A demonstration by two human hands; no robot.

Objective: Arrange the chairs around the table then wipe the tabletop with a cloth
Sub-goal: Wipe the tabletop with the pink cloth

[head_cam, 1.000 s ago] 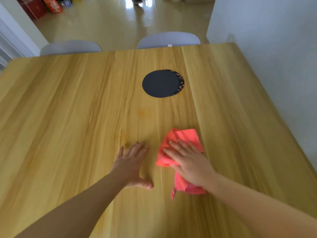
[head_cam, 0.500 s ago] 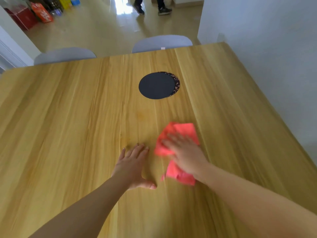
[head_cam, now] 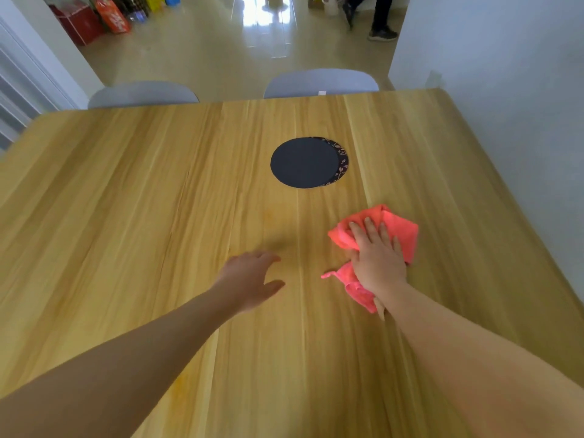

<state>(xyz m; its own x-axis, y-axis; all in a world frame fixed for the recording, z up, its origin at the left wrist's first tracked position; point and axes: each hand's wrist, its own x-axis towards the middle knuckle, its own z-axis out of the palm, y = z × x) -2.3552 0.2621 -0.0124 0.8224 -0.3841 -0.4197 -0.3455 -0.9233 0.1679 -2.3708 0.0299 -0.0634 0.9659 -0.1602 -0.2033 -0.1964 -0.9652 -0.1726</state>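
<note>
right hand (head_cam: 377, 260) flat on pink cloth (head_cam: 401, 230).

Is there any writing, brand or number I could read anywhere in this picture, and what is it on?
Nothing here is legible.
Markings on the orange-red bag on the far floor: too blurred to read.
The white tag on the right grey chair: too small to read.

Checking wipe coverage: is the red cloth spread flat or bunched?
Bunched. The cloth lies crumpled in folds under the right hand, a tail trailing by the wrist.
</note>
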